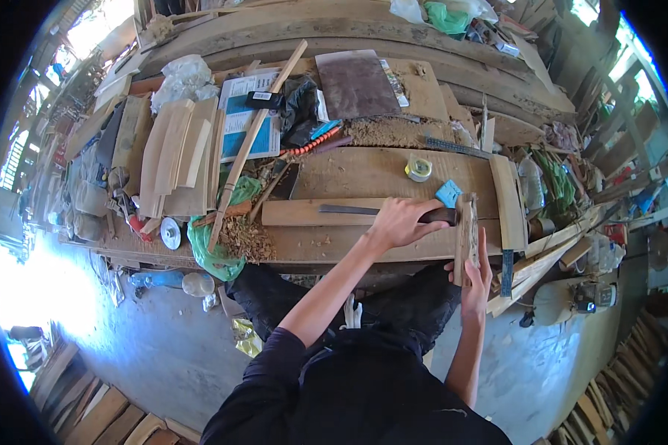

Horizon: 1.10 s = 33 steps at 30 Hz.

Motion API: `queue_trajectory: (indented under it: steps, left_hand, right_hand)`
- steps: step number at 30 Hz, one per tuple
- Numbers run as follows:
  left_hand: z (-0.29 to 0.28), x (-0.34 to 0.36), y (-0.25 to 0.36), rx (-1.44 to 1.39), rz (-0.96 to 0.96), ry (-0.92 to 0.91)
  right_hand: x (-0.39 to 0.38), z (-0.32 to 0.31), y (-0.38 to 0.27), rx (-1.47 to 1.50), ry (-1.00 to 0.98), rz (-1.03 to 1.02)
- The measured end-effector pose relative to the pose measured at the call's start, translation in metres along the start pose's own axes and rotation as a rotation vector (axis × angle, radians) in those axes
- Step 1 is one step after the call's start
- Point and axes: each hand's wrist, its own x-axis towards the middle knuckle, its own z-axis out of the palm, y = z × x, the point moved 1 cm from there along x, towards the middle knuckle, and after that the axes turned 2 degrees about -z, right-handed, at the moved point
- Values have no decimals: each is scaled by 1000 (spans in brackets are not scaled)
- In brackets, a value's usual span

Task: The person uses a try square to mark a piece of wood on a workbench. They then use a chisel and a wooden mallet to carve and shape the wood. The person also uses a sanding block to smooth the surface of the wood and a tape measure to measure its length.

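Left hand [402,222] closed round a dark-handled bladed tool [349,210], over the plank [293,213] on the table [360,174]. Right hand [476,279] gripping wood block [464,239] near table's front edge. Looks mid-work: both in hand, neither set down. Amount done versus left: can't tell.

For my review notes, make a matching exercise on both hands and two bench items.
1. left hand
2. tape measure
3. right hand
4. brown sheet

A. holds a narrow wood piece
B. lies at the far side of the bench
C. holds a dark-handled tool
D. sits near a small blue object

Pairs: 1-C, 2-D, 3-A, 4-B
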Motion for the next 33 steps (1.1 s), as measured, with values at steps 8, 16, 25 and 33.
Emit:
queue_trajectory:
  steps: [8, 16, 25, 33]
  left_hand:
    - [-20, -16, 1, -44, 14, 93]
    - [-12, -22, 4, 7, -19, 73]
    - [-12, -18, 5, 41, -36, 2]
    - [-6, -12, -2, -1, 22, 66]
  right_hand:
    - [-10, -3, 17, 231, 103, -74]
    - [5, 3, 17, 321, 140, -194]
    - [2, 11, 0, -46, 54, -234]
    - [6, 9, -13, -155, 9, -298]
